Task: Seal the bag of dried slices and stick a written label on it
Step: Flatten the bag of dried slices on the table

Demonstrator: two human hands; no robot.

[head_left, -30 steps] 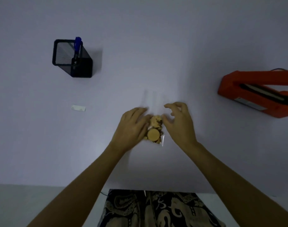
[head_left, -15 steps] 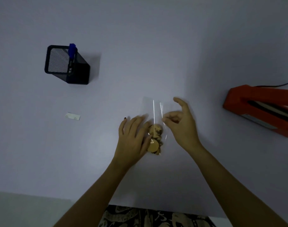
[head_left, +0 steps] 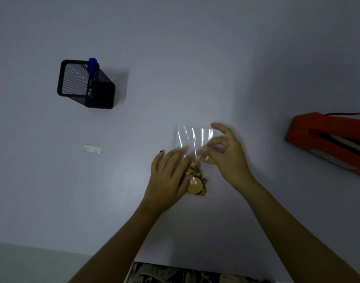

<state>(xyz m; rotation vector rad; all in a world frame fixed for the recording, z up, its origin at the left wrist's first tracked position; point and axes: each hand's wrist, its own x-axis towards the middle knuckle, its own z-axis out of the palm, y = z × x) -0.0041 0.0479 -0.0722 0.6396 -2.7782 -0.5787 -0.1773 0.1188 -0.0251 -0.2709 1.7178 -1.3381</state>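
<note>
A pale desk [head_left: 195, 58] fills the view from above. At its right edge lies a red heat sealer [head_left: 326, 139]; at upper left a black mesh pen holder [head_left: 83, 84] holds a blue pen [head_left: 92, 65]; a small white label [head_left: 92, 149] lies left of centre.

At centre the clear bag [head_left: 192, 137] lies flat, its dried slices [head_left: 195, 178] bunched at the near end. The left hand [head_left: 167, 180] presses flat on the slices, fingers straight. The right hand [head_left: 226, 154] pinches the film, thumb and forefinger together as its grip.

To do this well, likely hold the slices down and smooth the empty neck flat so the mouth seals without wrinkles.

Compared with half a second earlier, more of the clear neck is spread open beyond the hands.
</note>
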